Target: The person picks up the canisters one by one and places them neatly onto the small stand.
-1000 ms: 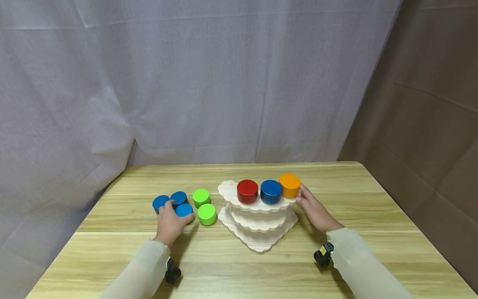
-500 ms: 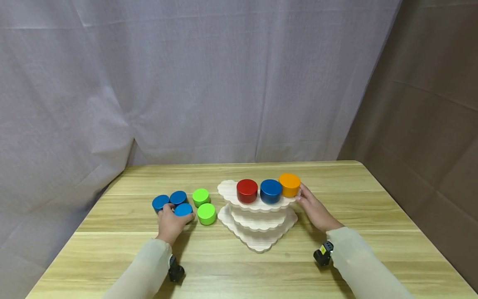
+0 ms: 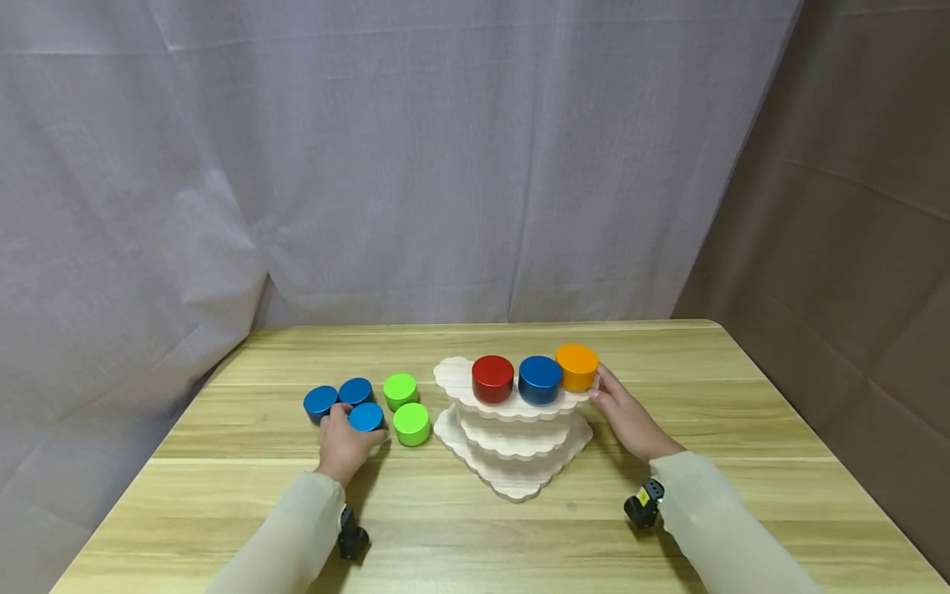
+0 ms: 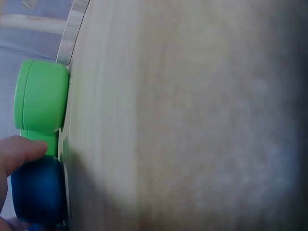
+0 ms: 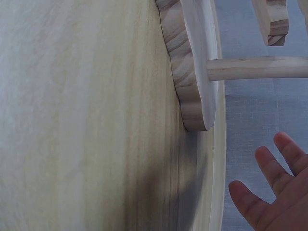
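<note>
- While the tins sit where they were a second ago, the left hand (image 3: 344, 445) has eased slightly rightward and back toward the wearer, dropping a little lower round the front blue tin (image 3: 367, 417).
- That small shift looks, in my judgement, like a hold being settled; nothing appears lifted yet.
- The left hand pinches that tin, thumb (image 4: 30, 149) along its right side and a finger across from it; the other fingers are mostly hidden.
- The front blue tin stands on the surface (image 3: 460, 544), left of the wooden stand (image 3: 515, 478), just in front of the rear blue tin (image 3: 357, 391) and beside the near green tin (image 3: 411, 423). The left blue tin (image 3: 321, 403) and the far green tin (image 3: 401, 391) are close by.
- Its flat lid faces up and its axis is vertical; being squat and round, it has no long axis along the surface and points no way sideways.
- The right hand (image 3: 631, 425) looks unmoved at the top tier's right edge, near the orange tin (image 3: 576, 368). Three fingers (image 5: 270, 168) are spread; whether thumb and forefinger pinch the edge, I cannot tell.
</note>
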`<state>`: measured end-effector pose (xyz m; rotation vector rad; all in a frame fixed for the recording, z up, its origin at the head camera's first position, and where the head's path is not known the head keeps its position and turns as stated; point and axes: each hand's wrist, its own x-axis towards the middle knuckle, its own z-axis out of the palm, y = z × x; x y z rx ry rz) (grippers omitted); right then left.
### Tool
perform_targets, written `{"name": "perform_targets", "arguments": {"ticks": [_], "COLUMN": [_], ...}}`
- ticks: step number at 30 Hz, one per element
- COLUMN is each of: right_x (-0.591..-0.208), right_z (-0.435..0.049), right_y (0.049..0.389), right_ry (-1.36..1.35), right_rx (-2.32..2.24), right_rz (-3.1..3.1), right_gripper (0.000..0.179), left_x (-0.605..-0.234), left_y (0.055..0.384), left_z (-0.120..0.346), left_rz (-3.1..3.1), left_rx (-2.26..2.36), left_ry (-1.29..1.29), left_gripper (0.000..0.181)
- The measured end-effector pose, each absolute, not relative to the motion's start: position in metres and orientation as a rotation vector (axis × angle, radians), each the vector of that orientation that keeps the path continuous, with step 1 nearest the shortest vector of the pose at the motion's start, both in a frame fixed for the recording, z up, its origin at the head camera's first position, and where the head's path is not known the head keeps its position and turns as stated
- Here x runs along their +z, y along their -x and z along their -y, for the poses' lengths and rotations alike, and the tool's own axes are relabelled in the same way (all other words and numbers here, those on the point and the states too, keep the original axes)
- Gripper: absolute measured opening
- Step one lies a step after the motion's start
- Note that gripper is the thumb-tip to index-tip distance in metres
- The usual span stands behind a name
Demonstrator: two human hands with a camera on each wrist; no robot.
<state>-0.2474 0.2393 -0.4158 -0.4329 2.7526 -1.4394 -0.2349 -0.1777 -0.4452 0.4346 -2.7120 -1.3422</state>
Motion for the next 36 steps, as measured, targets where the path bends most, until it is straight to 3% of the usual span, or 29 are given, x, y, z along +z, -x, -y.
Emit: {"name": "perform_targets", "arguments": {"ticks": [13,36], "right_x": [-0.413,-0.419], "right_z": [-0.237,-0.240], "right_y": [0.245,0.248], "right_ry": [0.414,0.403], "right_rx": [-1.430,-1.435], "right_rz": [-2.753,-2.755], "right_gripper": [0.062,0.062], "left_x": [-0.444,-0.406], "left_y": [0.233,0.236], "left_z": [0.180,0.171], "left_rz": [2.667,2.460], "left_rx": [-1.333,-1.416], "left_ry": [-0.416,-0.262], "left_gripper": [0.069,0.066]}}
